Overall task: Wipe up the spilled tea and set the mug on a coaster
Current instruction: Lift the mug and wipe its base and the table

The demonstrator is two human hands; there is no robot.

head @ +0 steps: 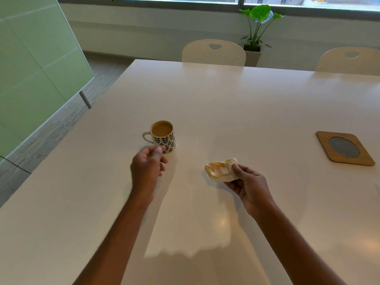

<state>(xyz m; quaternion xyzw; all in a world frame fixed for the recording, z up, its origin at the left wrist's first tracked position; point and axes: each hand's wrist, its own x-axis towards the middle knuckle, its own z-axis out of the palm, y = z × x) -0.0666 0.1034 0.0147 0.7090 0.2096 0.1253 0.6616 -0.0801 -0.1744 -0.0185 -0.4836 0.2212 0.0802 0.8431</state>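
Observation:
A white mug (164, 137) with a dark leaf pattern stands upright on the white table (236, 103), holding milky tea, handle to the left. My left hand (147, 167) hovers just in front of it, fingers curled and apart, holding nothing. My right hand (247, 185) pinches a crumpled paper tissue (221, 169), stained tan, just above the table to the right of the mug. A wooden coaster (344, 148) with a grey mesh oval lies at the far right. No puddle shows on the tabletop.
Two white chairs (213, 52) (349, 59) stand at the table's far edge. A potted plant (256, 29) sits by the window wall. A green glass partition (30, 68) and carpeted floor lie beyond the left edge.

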